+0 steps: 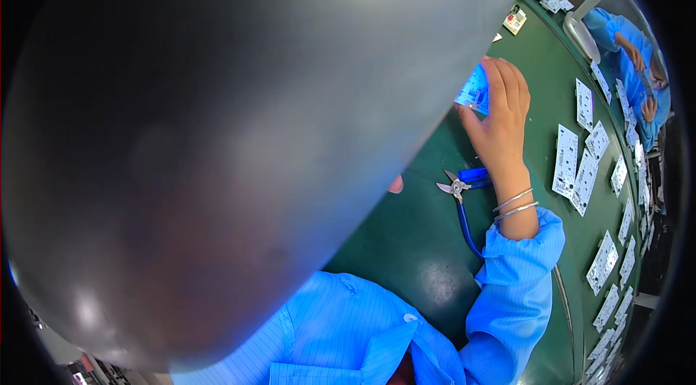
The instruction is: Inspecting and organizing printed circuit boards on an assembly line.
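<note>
A big grey blurred shape (217,153) fills the left and centre of the frame and hides most of the scene; the left hand (396,184) shows only as a sliver at its edge, so I cannot tell whether it grips anything. The right hand (500,120), right of centre, has thumb and fingers pinched on a small bluish circuit board (475,91) held up just above the green counter (420,240). That board looks thin, light and stiff, likely brittle at its corners, so it is best held by the bare edges rather than by its face. Blue-handled cutters (464,193) lie on the counter below the wrist. Down the right edge of the frame runs a curved row of white rectangular boards (565,160), and a small white-and-red square item (515,20) sits at upper right.
</note>
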The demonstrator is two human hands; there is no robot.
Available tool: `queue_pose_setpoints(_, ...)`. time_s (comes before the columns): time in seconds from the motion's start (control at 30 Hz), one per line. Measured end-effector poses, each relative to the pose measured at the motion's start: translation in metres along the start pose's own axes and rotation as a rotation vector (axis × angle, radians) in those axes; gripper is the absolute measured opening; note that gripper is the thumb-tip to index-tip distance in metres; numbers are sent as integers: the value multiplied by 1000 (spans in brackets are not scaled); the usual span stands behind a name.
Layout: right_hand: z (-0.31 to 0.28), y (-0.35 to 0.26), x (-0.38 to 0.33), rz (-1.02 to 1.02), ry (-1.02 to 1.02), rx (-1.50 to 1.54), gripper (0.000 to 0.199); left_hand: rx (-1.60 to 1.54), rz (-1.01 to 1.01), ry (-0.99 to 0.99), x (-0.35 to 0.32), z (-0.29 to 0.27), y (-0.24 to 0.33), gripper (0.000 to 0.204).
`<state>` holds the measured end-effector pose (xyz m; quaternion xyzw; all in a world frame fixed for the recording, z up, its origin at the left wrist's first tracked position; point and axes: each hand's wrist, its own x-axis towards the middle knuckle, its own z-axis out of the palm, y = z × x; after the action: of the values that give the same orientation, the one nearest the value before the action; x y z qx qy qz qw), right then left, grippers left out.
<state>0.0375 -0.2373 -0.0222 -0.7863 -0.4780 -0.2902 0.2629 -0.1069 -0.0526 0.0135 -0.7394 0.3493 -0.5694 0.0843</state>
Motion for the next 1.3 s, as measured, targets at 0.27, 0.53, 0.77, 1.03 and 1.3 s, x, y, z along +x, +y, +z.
queue_pose_setpoints(0.27,-2,-1,-1,-3,4,10,63,-9,61,83,-17,4,-7,19)
queue_pose_setpoints(0.53,-4,3,-3,-10,17,107,68,-179,-433,73,-24,35,-13,62)
queue_pose_setpoints(0.77,-12,0,-1,6,24,344,75,-184,-713,-606,14,17,-11,80)
queue_pose_setpoints(1.03,-25,-7,5,-4,124,370,80,-335,-552,-262,-17,15,-29,73)
queue_pose_setpoints(1.3,-32,-7,4,33,58,267,73,-551,-601,32,-15,23,-28,79)
